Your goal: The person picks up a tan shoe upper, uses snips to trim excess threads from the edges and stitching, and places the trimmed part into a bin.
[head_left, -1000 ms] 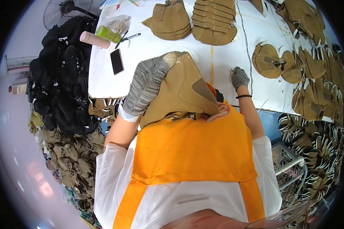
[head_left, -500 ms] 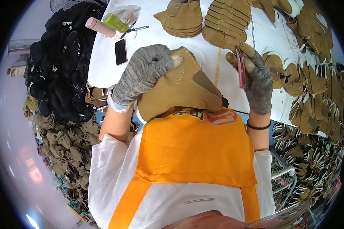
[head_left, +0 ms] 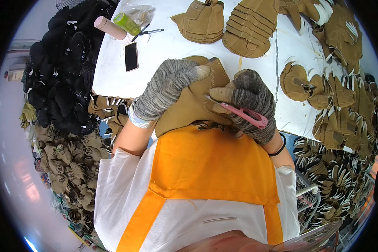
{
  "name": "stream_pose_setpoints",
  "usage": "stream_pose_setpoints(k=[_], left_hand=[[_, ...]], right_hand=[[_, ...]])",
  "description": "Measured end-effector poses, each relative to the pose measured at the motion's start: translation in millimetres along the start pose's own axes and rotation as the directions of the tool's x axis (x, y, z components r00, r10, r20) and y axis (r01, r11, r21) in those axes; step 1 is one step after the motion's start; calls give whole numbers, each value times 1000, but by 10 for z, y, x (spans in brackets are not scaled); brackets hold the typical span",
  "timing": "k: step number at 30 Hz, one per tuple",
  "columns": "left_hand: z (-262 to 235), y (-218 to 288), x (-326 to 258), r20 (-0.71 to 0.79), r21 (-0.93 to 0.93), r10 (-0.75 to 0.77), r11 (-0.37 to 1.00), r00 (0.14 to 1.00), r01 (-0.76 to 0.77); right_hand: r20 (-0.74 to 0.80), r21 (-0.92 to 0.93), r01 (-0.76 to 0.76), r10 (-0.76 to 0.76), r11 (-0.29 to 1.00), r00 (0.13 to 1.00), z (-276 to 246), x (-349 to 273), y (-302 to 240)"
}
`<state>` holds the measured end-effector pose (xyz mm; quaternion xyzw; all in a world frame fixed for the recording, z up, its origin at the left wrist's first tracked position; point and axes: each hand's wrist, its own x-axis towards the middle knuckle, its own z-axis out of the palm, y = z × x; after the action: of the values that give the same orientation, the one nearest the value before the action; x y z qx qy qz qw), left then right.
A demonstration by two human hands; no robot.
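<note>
- Left hand (head_left: 166,90), in a grey knit glove, lay closed over the top of the tan suede shoe upper (head_left: 193,103), pressing it down against the near edge of the desk (head_left: 164,63), just above the orange apron (head_left: 206,164).
- Right hand (head_left: 250,105), also grey-gloved, was gripping pink thread snips (head_left: 241,112); the blade tip pointed left and sat at the suede between the two hands.
- Risk judged: the snip tip was very close to the left fingertips (head_left: 197,72); a slip of the blade could nick the glove or the finger under it.
- Risk judged: the upper overhung the desk edge, held by palm pressure only. If that pressure eased, the piece could slide toward the lap and the cut could wander into the suede or a stitch line rather than a loose thread.
- Whether a thread was actually between the blades could not be told; gloves hid the contact.
- Farther out: stacks of tan uppers (head_left: 248,29) at the far side, more folded uppers (head_left: 323,96) to the right, a black phone (head_left: 131,56), a pen (head_left: 149,32) and a green roll (head_left: 127,23) upper left.
- Black pieces (head_left: 59,75) were heaped left of the desk.
</note>
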<state>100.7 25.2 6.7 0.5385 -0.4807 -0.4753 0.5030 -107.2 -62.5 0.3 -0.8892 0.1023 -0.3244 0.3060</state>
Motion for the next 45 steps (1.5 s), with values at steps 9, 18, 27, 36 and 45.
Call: stream_pose_setpoints(k=[9, 18, 27, 36, 45], left_hand=[[34, -40, -56, 67, 128, 171, 976, 983, -179], [-8, -144, -101, 185, 361, 237, 886, 954, -290], [9, -266, -56, 215, 604, 500, 608, 839, -516], [56, -127, -37, 189, 371, 377, 827, 907, -421], [49, -165, -55, 234, 447, 469, 726, 852, -522]], right_hand=[[-52, -163, 33, -42, 986, 998, -63, 67, -130], [-57, -132, 52, -60, 990, 997, -1, -29, -160], [-83, -181, 9, -24, 983, 996, -1, -56, -165], [-145, -135, 21, -41, 991, 989, -13, -78, -111], [-108, -107, 49, -61, 993, 992, -36, -84, -178]])
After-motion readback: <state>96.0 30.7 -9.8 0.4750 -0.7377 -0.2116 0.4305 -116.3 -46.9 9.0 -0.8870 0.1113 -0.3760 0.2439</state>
